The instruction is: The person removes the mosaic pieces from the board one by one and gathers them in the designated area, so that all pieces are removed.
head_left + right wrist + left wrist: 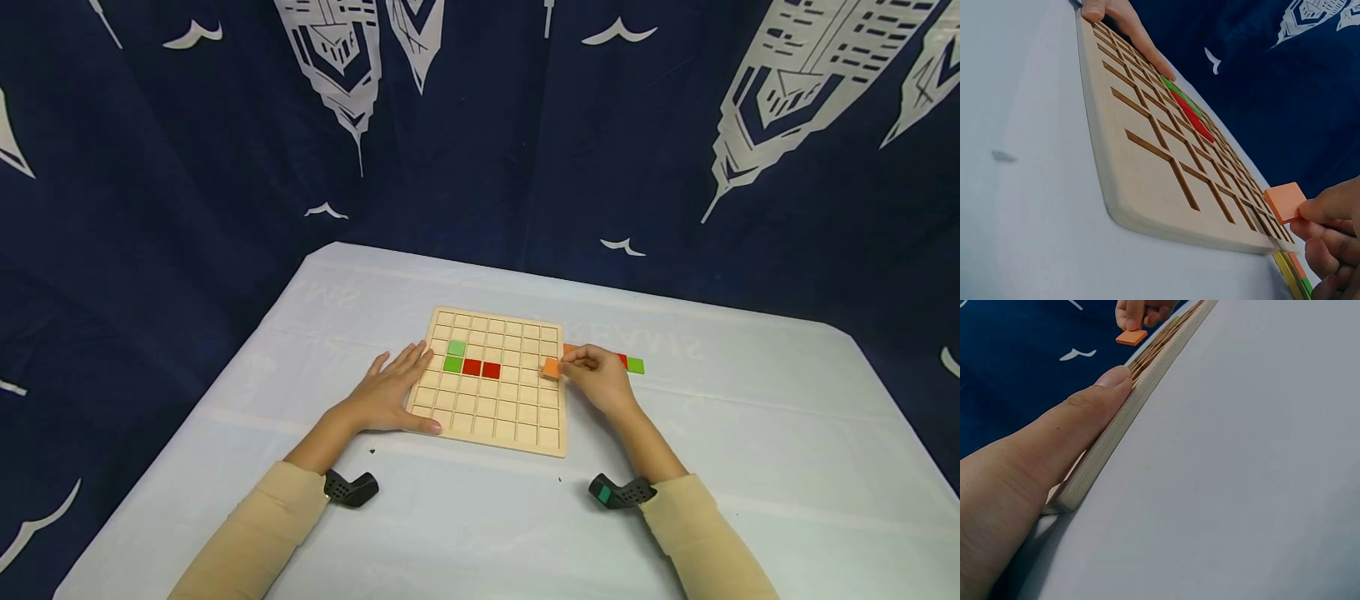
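A wooden grid board (495,431) lies flat on the table. My left hand (385,397) rests on its left side with fingers spread, the thumb on the near edge. Between thumb and fingers, my right hand (602,381) pinches an orange square tile (551,368), held just above the board's right-hand columns in the right wrist view. Within the grid sit a light green tile (457,347), a darker green tile (453,364) and two red tiles (482,368), the latter three side by side in one row.
More tiles lie beside the board's right edge, partly hidden by the right hand; a green tile (636,366) shows there. A white cloth covers the table (750,433). A dark blue patterned curtain (525,167) hangs behind it. Small dark specks dot the near cloth.
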Motion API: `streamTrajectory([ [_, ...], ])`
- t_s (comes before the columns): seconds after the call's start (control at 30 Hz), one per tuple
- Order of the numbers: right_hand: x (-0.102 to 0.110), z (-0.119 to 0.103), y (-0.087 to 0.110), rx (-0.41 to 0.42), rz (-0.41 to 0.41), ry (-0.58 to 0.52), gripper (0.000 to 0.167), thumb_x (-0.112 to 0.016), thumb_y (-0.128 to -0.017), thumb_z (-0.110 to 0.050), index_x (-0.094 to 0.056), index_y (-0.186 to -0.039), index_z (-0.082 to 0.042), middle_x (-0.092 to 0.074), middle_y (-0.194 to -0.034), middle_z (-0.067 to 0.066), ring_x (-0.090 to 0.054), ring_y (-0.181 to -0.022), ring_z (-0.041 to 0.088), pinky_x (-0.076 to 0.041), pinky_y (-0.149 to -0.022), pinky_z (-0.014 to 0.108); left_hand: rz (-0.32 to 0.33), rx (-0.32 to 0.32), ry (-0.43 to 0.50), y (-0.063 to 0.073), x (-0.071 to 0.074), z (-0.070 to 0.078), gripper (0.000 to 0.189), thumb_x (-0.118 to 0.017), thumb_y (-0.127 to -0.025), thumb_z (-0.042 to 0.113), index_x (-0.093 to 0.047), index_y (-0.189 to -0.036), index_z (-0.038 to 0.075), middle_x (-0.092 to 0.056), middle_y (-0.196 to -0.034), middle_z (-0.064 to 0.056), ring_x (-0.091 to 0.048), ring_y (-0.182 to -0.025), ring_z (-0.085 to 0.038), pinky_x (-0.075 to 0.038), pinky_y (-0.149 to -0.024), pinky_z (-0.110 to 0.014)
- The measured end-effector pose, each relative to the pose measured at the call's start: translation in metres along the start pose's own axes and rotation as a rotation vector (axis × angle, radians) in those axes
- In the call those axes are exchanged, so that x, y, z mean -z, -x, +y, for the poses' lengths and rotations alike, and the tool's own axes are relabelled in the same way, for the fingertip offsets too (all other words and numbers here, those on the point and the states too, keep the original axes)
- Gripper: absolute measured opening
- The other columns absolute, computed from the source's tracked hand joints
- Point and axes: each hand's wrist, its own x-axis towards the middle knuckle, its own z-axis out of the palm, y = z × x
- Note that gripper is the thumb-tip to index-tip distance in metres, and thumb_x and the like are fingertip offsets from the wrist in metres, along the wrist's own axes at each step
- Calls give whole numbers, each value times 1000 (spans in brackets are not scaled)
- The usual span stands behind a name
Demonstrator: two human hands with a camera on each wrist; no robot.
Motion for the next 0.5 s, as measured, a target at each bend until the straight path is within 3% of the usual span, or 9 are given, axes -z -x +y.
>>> streamTrajectory([
  [0.5, 26, 8, 8, -24, 15, -20, 21, -70, -90, -14, -66, -100, 4, -69, -84, 5, -60, -75, 18, -49, -63, 22, 5, -7, -4, 0, 0, -1, 126, -66, -68, 78, -13, -157, 6, -3, -163, -10, -3, -149, -28, 2, -115, -56],
])
